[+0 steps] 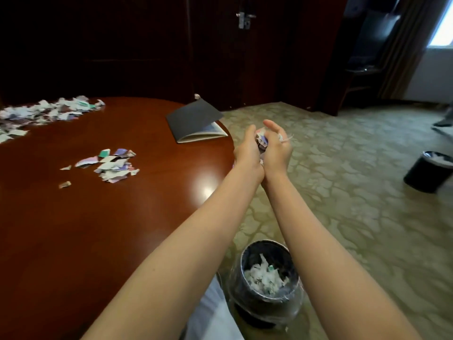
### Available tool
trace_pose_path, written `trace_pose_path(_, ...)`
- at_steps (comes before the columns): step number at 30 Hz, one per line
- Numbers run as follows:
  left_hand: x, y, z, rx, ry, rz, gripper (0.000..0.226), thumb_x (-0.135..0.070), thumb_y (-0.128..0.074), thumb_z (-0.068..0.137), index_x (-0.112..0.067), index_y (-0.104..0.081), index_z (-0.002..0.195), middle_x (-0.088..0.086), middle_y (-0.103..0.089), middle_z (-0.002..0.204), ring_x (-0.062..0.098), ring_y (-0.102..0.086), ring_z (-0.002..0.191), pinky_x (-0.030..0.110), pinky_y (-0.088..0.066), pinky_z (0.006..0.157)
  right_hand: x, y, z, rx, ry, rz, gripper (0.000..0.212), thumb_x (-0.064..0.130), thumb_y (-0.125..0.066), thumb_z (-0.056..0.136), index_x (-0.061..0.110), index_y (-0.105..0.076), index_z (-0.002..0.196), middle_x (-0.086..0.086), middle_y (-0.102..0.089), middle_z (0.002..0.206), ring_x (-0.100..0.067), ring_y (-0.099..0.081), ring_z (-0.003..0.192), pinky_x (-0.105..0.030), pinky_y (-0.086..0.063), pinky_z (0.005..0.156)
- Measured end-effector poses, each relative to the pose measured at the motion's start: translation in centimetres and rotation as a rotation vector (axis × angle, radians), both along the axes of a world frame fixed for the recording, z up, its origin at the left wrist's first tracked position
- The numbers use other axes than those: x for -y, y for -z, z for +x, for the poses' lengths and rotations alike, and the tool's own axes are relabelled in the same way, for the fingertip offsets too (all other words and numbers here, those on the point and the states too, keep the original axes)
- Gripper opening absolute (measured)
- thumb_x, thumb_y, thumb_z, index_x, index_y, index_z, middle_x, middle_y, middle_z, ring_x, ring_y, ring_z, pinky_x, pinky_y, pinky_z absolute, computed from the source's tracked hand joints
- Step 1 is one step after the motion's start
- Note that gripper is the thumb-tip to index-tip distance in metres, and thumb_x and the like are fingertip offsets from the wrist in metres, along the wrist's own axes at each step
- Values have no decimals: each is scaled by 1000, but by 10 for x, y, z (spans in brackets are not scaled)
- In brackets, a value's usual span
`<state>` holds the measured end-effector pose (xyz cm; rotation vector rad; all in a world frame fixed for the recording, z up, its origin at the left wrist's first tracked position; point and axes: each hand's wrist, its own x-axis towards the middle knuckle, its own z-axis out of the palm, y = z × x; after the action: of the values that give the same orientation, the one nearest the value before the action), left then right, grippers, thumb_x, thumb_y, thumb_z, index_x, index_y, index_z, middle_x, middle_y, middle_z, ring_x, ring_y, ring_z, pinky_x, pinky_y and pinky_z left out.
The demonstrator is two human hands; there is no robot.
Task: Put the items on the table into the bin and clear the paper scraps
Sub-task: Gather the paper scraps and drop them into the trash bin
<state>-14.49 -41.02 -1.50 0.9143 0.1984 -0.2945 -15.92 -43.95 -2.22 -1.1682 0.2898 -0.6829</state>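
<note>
- Far left, a ragged drift of torn scraps (44, 111) lies on the glossy red-brown table (73, 229).
- Nearer, a smaller heap (112, 165), jagged and pastel.
- Flat dark booklet (196, 121) at the table's rounded edge.
- Left hand (247, 149) and right hand (278, 149) cupped together, fingers curled round a crumpled wad (261, 141).
- Below them, the round lined bin (266, 243), white shreds inside.

The glossy red-brown table (73, 229) at my left carries a small heap of paper scraps (114, 165) near its middle and a long, wider spread of scraps (46, 111) at the far edge. A dark booklet (193, 116) (its cover is lifted a little) lies near the rounded right rim, apart from both.
</note>
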Motion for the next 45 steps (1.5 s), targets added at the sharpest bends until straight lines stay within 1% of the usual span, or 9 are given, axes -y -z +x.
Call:
trace_pose_path(5, 37, 35, 1, -92, 111, -67, 30, -34, -54, 89, -6, -61, 97, 10, -64, 94, 17, -60, 71, 25, -45, 58, 34, 34, -2, -91, 68, 53, 29, 4, -44, 90, 23, -62, 78, 2, -59, 64, -10, -56, 56, -20, -45, 53)
trace_pose_path(11, 65, 72, -4, -183, 106, -25, 30, -21, -47, 90, -12, -49, 61, -2, -52, 41, 9, -50, 34, 15, -38, 39, 64, 81, -1, -222, 105, 72, 33, -1, -47, 87, 21, -61, 66, 1, -59, 63, -12, -56, 57, -22, -45, 54)
trace_pose_path(20, 94, 164, 2, -177, 176, 223, 71, -15, -41, 94, -20, -55, 25, -11, -50, 33, -1, -49, 33, 10, -38, 39, 88, 170, 8, -464, 30, 54, 37, 2, -48, 90, 25, -60, 64, 8, -55, 58, -11, -51, 61, -23, -43, 61)
trace_pose_path(24, 100, 196, 4, -250, 96, 287, 42, -10, -48, 95, -8, -55, 53, -5, -55, 40, 8, -54, 49, 13, -43, 44, 95, 200, 7, -461, 40, 290, 22, -6, -48, 91, -6, -61, 109, -6, -59, 76, -18, -58, 76, -15, -47, 62)
trace_pose_path(29, 103, 227, 6, -383, 111, 244, 17, -10, -53, 93, -3, -65, 103, 11, -65, 93, 23, -62, 81, 27, -51, 65, 100, 234, 9, -498, 137, 476, 17, -8, -50, 89, 4, -61, 84, -8, -59, 72, -14, -58, 63, -16, -49, 55)
trace_pose_path(33, 107, 252, 10, -405, 97, 247, 29, -1, -47, 93, -5, -60, 120, 16, -64, 103, 19, -58, 68, 27, -49, 60, 103, 258, 9, -519, 207, 638, 19, -8, -48, 90, -5, -59, 105, -6, -57, 72, -13, -56, 63, -17, -48, 58)
trace_pose_path(37, 110, 274, 13, -449, 145, 303, 23, -7, -51, 93, -9, -62, 113, 8, -62, 92, 22, -60, 76, 26, -49, 62, 110, 283, 9, -603, 214, 730, 21, -1, -55, 89, 4, -55, 69, -6, -58, 68, -15, -57, 62, -25, -47, 61)
trace_pose_path(41, 109, 296, 13, -556, 261, 365, 15, -21, -59, 87, -12, -60, 75, 5, -60, 74, 18, -58, 65, 28, -48, 62, 115, 312, 10, -704, 144, 816, 14, 9, -56, 87, 8, -58, 73, -8, -62, 76, -20, -59, 65, -28, -46, 58)
trace_pose_path(45, 113, 313, 14, -651, 253, 328, 24, -28, -49, 92, -16, -55, 73, 7, -57, 74, 20, -56, 65, 30, -46, 64, 119, 332, 10, -755, 160, 900, 15, 8, -51, 89, 6, -56, 75, -11, -61, 77, -23, -59, 65, -30, -47, 57)
